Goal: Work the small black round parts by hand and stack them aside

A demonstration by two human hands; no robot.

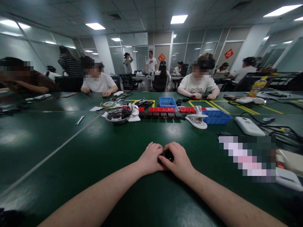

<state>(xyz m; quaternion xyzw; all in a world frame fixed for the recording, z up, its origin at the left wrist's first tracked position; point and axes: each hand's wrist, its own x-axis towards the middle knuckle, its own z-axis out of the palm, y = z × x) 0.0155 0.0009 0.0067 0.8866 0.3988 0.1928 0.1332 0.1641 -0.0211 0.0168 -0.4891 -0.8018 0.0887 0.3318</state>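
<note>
At the middle of the green table, my left hand point(151, 158) and my right hand point(178, 157) meet around a small black object point(168, 154). It has a dark, glossy, rounded look, and its exact kind does not show. My right thumb and fingers curl over its near and far sides. Against its left side rests my left hand, with fingers bent. Much of the object is covered by my fingers.
Ahead lie red power strips point(163, 109), a metal bowl of cables point(117, 117), a white clip stand point(197, 119) and blue bins point(216, 117). A wrench point(80, 120) lies left. White devices point(249, 126) and black cords sit right. Other people sit across the table point(94, 151).
</note>
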